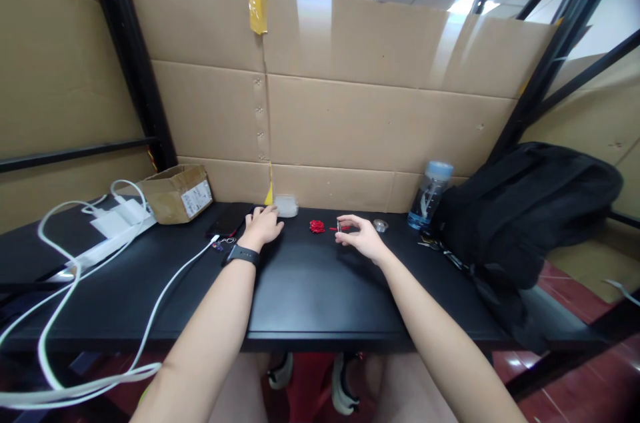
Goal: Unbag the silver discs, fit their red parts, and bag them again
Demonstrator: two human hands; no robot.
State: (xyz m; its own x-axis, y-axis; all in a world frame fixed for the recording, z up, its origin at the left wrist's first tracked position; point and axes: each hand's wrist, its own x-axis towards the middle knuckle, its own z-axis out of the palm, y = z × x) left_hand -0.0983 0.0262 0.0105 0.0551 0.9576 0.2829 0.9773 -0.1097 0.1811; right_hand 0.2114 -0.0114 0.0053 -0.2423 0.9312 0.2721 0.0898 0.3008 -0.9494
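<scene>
My right hand (364, 237) is over the black table, its thumb and fingers closed on a small, thin silvery piece (339, 226) held upright. It is too small to name. A short red strip lies by those fingertips, and a bundle of red pieces (317, 227) is just to the left. My left hand (262, 228), with a dark watch on the wrist, rests near the back of the table with fingers spread. Its fingertips are beside a small translucent plastic box (287, 206); whether they touch it I cannot tell. A dark phone (225, 221) lies left of that hand, partly covered.
A cardboard box (175, 193) and a white power strip (113, 236) with white cables stand at the left. Right of my right hand are a roll of clear tape (381, 226), a water bottle (430, 196), keys and a black backpack (515, 223). Cardboard walls (340, 116) enclose the back.
</scene>
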